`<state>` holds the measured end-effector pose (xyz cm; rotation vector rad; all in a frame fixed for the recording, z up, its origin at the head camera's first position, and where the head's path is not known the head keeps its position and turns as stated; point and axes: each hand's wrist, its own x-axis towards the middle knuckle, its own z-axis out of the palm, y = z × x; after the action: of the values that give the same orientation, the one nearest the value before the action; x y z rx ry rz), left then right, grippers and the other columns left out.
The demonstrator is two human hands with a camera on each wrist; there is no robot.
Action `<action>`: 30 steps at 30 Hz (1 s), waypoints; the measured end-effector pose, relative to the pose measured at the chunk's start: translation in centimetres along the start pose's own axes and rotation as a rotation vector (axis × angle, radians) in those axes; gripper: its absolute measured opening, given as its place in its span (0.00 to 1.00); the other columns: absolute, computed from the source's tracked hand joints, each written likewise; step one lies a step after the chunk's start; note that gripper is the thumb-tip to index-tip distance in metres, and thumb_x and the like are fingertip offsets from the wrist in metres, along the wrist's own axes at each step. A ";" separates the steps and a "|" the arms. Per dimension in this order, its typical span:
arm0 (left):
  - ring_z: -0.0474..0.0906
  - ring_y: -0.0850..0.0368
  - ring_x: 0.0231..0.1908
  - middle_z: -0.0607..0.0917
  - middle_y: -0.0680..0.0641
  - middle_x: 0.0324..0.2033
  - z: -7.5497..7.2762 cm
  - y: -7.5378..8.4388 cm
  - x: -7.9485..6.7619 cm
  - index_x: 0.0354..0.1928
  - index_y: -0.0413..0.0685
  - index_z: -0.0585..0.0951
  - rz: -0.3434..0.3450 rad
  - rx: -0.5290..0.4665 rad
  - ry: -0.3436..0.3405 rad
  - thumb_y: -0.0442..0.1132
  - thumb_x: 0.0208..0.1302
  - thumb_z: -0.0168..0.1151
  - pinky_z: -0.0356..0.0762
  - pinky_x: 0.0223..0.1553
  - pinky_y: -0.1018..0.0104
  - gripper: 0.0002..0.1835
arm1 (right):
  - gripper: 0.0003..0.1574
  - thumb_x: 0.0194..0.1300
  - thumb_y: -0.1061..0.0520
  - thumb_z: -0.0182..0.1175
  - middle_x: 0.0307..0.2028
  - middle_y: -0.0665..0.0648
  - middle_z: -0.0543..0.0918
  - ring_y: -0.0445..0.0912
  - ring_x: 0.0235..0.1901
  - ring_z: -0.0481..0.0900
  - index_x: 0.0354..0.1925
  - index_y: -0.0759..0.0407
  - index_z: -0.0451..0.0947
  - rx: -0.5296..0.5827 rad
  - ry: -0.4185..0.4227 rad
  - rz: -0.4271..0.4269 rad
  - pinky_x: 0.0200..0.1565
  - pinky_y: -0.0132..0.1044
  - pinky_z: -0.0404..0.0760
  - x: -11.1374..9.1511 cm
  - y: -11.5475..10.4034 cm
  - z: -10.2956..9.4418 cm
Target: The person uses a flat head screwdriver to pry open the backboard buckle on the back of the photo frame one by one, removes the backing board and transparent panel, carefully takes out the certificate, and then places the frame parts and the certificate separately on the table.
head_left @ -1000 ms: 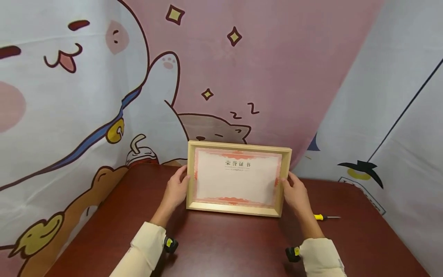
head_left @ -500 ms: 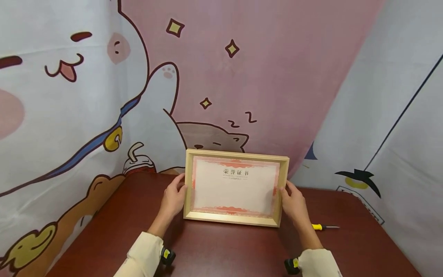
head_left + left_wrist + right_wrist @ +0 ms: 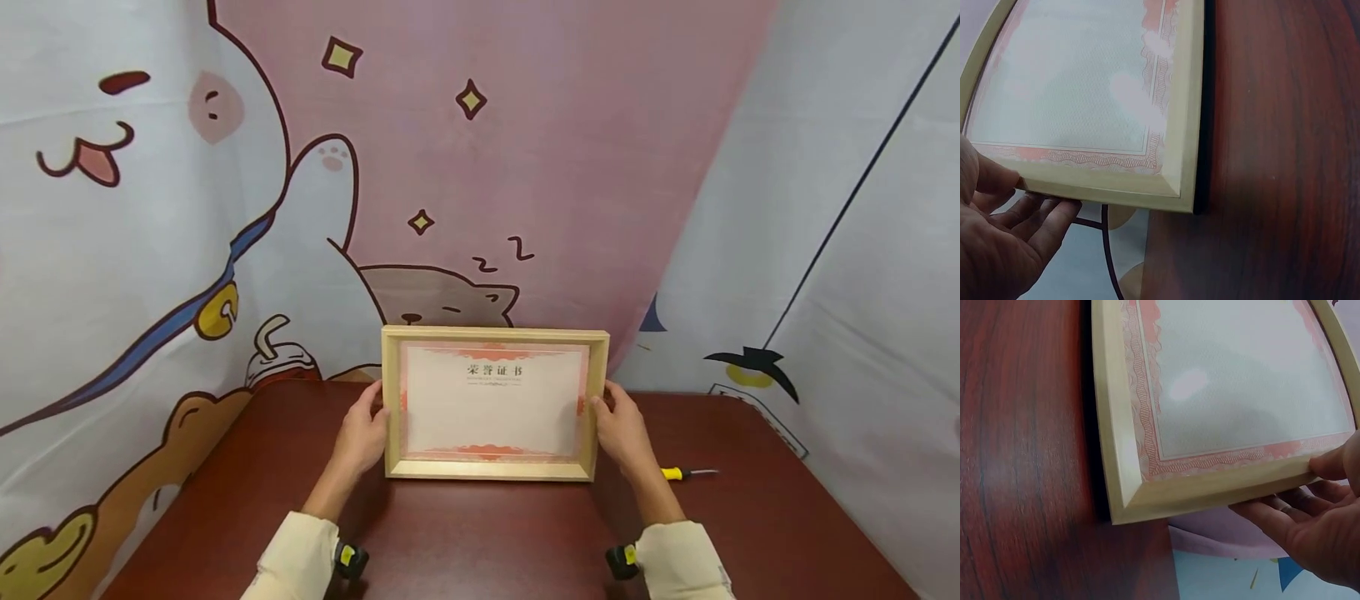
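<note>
View shift, framed certificate (image 3: 495, 417) between grips (image 3: 362, 433) (image 3: 624, 429)

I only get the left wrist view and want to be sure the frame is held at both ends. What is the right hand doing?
Observer: The right hand grips the right side of the frame, its thumb on the front.
Operator: Anything lying out past that hand?
Observer: Yes, a yellow-handled tool with a thin metal shaft lies on the table, to the right of that hand.
Operator: My view cuts off part of the certificate. Is there any print up top?
Observer: Yes, a dark heading is printed there, near the upper edge, and it reads upright.
</note>
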<state>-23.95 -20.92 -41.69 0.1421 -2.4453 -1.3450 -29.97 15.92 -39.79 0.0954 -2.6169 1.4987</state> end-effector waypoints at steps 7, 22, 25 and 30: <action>0.79 0.42 0.49 0.80 0.35 0.51 -1.2 -1.0 -1.1 0.70 0.43 0.63 0.017 -0.058 -0.010 0.29 0.70 0.49 0.77 0.46 0.52 0.27 | 0.29 0.77 0.57 0.43 0.60 0.72 0.70 0.62 0.57 0.73 0.70 0.67 0.54 0.047 -0.067 -0.041 0.57 0.57 0.73 -0.4 -0.3 0.6; 0.78 0.44 0.50 0.80 0.36 0.51 -1.8 -1.0 -0.8 0.64 0.39 0.67 0.096 -0.131 -0.186 0.25 0.62 0.55 0.78 0.47 0.54 0.26 | 0.29 0.76 0.60 0.44 0.64 0.72 0.65 0.63 0.63 0.65 0.69 0.68 0.50 0.121 -0.142 -0.024 0.60 0.60 0.68 -1.7 0.4 -0.8; 0.78 0.42 0.52 0.80 0.35 0.52 -2.2 -0.9 -0.9 0.63 0.37 0.68 0.137 -0.142 -0.215 0.23 0.61 0.54 0.78 0.49 0.51 0.26 | 0.29 0.75 0.60 0.46 0.62 0.72 0.67 0.62 0.61 0.67 0.68 0.68 0.51 0.116 -0.141 -0.050 0.56 0.56 0.71 -2.0 0.3 -1.1; 0.78 0.40 0.53 0.80 0.32 0.51 -2.7 -0.8 -1.3 0.62 0.34 0.69 0.180 -0.179 -0.246 0.20 0.58 0.54 0.79 0.51 0.51 0.27 | 0.29 0.75 0.59 0.48 0.60 0.71 0.69 0.61 0.59 0.70 0.68 0.67 0.54 0.086 -0.122 -0.086 0.53 0.52 0.74 -3.1 -0.1 -1.3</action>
<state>-21.90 -23.19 -41.37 -0.2970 -2.4429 -1.5679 -26.79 16.99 -39.46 0.3137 -2.6023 1.6236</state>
